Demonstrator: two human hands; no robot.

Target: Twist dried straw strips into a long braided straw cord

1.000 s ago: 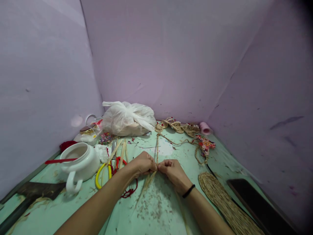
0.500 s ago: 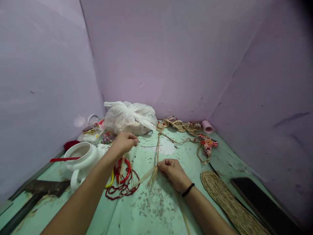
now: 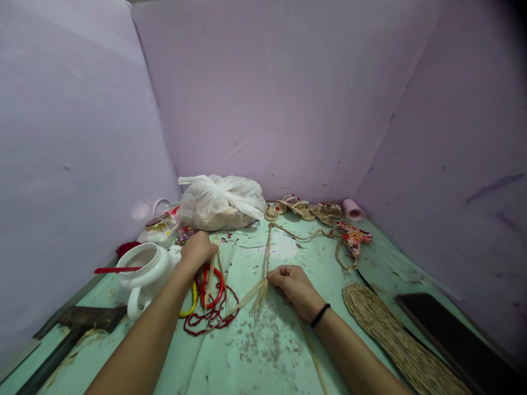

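My right hand (image 3: 294,288), with a black band at the wrist, pinches the lower end of a thin straw braid (image 3: 269,249). Loose straw ends (image 3: 258,299) fan out below the pinch. My left hand (image 3: 198,251) is closed at the top of some pale straw strips (image 3: 211,280), its fingertips partly hidden. These strips lie over red-handled scissors (image 3: 220,288) and a tangle of dark red yarn (image 3: 214,322). A yellow handle (image 3: 191,303) shows beside them. The braid's far end runs right toward a patterned cloth piece (image 3: 353,237).
At left are a white teapot (image 3: 144,274) with a red stick across its mouth and a dark hammer-like tool (image 3: 88,318). A white plastic bag (image 3: 222,200) lies behind. Woven straw pieces (image 3: 302,209) and a pink spool (image 3: 353,210) line the back; a woven sole (image 3: 395,334) and black phone-like slab (image 3: 444,334) lie right.
My left hand has moved left and down, from above the table to the straw strips by the scissors. My right hand keeps its pinch on the braid. The view has shifted slightly.
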